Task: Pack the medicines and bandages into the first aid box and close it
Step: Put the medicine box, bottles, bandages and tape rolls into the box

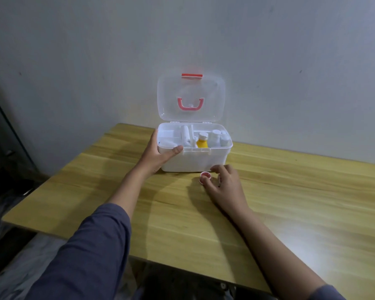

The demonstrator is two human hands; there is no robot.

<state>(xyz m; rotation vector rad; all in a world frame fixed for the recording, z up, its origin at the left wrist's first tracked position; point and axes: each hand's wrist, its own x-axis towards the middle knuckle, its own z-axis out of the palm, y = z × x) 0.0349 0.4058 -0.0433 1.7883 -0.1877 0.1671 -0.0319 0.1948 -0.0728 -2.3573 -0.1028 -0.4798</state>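
A white first aid box stands on the wooden table by the wall, its clear lid with a pink handle raised upright. Inside I see a yellow bottle, white bottles and a white roll or tube. My left hand grips the box's front left corner, thumb on the rim. My right hand rests on the table just in front of the box, thumb and fingers curled around a small round red and white container that still sits on the tabletop.
The wooden table runs to the right and toward me, with its left edge near my left forearm. A grey wall stands directly behind the box. Dark floor and clutter lie off the table's left side.
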